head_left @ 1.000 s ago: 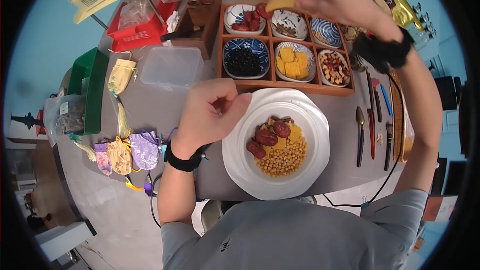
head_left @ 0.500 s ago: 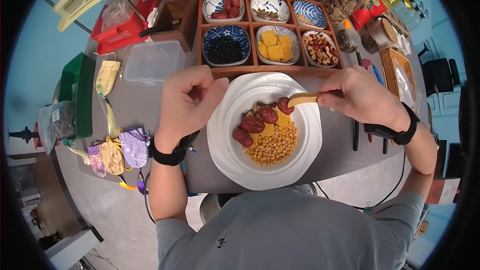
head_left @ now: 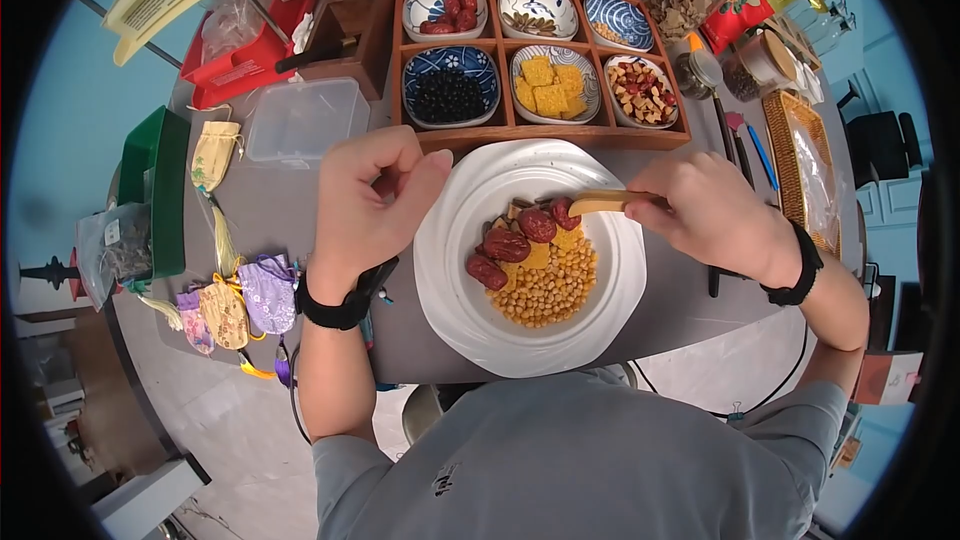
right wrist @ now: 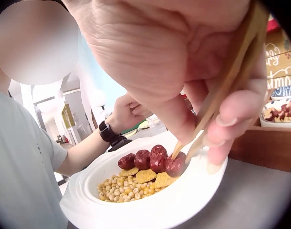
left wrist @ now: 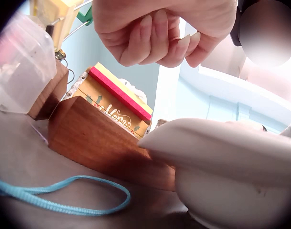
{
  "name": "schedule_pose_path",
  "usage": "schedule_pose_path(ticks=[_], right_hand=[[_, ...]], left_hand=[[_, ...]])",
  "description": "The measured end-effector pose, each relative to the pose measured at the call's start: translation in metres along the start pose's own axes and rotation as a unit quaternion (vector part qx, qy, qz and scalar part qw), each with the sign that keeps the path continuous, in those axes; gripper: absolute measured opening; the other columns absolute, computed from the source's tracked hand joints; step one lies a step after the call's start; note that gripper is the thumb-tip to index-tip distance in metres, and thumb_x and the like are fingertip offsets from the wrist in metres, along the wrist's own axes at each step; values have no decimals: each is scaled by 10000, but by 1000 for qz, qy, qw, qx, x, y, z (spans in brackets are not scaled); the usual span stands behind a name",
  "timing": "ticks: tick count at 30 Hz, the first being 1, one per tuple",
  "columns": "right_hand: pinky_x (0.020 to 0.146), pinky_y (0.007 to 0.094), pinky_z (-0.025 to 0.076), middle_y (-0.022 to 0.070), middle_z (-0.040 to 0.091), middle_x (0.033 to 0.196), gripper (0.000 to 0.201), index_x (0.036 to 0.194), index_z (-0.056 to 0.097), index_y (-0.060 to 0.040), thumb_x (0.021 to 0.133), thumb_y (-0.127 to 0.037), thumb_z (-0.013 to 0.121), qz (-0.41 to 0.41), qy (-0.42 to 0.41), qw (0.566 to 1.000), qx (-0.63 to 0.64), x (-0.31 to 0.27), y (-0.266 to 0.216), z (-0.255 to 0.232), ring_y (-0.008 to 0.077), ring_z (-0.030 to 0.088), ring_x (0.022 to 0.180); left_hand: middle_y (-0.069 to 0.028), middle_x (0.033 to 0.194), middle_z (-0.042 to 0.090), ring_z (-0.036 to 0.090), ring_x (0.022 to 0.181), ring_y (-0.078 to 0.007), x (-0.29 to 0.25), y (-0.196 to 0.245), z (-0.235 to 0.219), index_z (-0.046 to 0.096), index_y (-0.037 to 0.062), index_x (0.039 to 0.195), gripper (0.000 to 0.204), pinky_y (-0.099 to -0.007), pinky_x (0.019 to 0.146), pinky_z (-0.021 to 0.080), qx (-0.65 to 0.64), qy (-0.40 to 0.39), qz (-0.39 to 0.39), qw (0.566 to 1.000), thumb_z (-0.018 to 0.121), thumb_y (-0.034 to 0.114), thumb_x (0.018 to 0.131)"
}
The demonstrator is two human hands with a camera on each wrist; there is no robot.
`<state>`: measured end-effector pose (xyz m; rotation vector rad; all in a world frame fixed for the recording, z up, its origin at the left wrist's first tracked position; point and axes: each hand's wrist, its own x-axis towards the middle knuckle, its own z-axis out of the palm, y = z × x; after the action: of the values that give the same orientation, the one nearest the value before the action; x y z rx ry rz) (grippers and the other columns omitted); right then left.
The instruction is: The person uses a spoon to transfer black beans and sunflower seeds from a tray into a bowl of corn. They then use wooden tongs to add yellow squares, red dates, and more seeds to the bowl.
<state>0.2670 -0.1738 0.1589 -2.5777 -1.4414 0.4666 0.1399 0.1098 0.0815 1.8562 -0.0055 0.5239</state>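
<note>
My right hand [head_left: 715,215] grips wooden tongs [head_left: 603,202] over the right side of a white bowl [head_left: 440,290] with a broad wavy rim. The tong tips [right wrist: 179,151] pinch a red date [right wrist: 175,166], the rightmost in a row of dates [head_left: 506,245]. Beside the row lie yellow square crisps [right wrist: 145,176], with round yellow beans [head_left: 545,290] filling the near part. Dark brown pieces [head_left: 517,208] show behind the dates. My left hand [head_left: 375,200] hovers at the bowl's left rim, its fingers [left wrist: 159,36] loosely curled and holding nothing.
Beyond the bowl stands a wooden compartment box [head_left: 540,133] with small dishes of dates, black beans, yellow crisps and chopped pieces. A clear plastic box [head_left: 305,120] and fabric pouches [head_left: 268,295] lie left. Jars [head_left: 758,65] and a wicker tray [head_left: 830,230] stand right.
My right hand came down from the far dishes with a date in the tongs and set it at the right end of the row in the bowl. The left hand has hardly moved.
</note>
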Motion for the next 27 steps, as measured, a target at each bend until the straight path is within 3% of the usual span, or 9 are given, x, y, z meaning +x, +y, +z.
schedule_pose_path(ticks=[9, 15, 18, 21, 24, 25, 27], right_hand=[[630, 439, 548, 108, 667, 839, 141, 926, 694, -34, 892, -169, 713, -28, 65, 993, -96, -13, -11, 5, 338, 694, 770], [631, 437, 536, 126, 645, 842, 124, 951, 660, -23, 884, -115, 711, -48, 114, 990, -63, -23, -21, -3, 338, 674, 770], [634, 389, 533, 149, 623, 826, 181, 1076, 615, -17, 900, -20, 659, -46, 134, 989, 54, -28, -19, -3, 353, 653, 758], [663, 343, 526, 135, 644, 881, 307, 1222, 506, -19, 931, 58, 571, 8, 104, 966, 239, -38, -16, 11, 290, 670, 760], [695, 317, 518, 122, 672, 982, 384, 1310, 401, -25, 962, 99, 503, 19, 131, 913, 386, -50, -4, 41, 203, 684, 795], [721, 307, 530, 154, 677, 1121, 337, 1279, 415, -29, 980, 97, 505, 59, 111, 878, 462, -56, -4, 40, 156, 682, 861], [728, 292, 536, 192, 674, 1138, 304, 1245, 431, -31, 981, 94, 513, 31, 115, 823, 556, -60, 1, 44, 166, 687, 860]], left_hand=[[17, 587, 379, 330, 572, -59, 0, 1, 0, 440, 15, 646, 364, -270, 503, 254, 5, -4, -1, 1000, 713, 37, 886], [22, 585, 384, 330, 569, -56, 0, 2, 0, 435, 21, 642, 370, -271, 499, 250, 1, -4, -8, 1000, 713, 40, 886], [30, 584, 388, 329, 569, -52, 0, -2, -1, 433, 23, 640, 374, -272, 495, 242, 22, -10, 6, 1000, 712, 45, 888], [30, 583, 384, 327, 568, -49, 0, -1, 1, 427, 25, 637, 379, -270, 493, 234, 18, -8, 1, 1000, 712, 43, 886], [22, 581, 375, 323, 564, -51, -1, 1, 2, 425, 26, 633, 379, -266, 494, 232, 12, -8, -21, 1000, 715, 33, 877], [20, 580, 375, 323, 563, -51, -1, 1, 3, 425, 26, 632, 379, -266, 494, 231, 15, -8, -19, 1000, 716, 29, 874], [16, 579, 375, 323, 561, -51, -1, 2, 3, 426, 27, 630, 378, -265, 494, 230, 23, -10, -13, 1000, 719, 23, 868]])
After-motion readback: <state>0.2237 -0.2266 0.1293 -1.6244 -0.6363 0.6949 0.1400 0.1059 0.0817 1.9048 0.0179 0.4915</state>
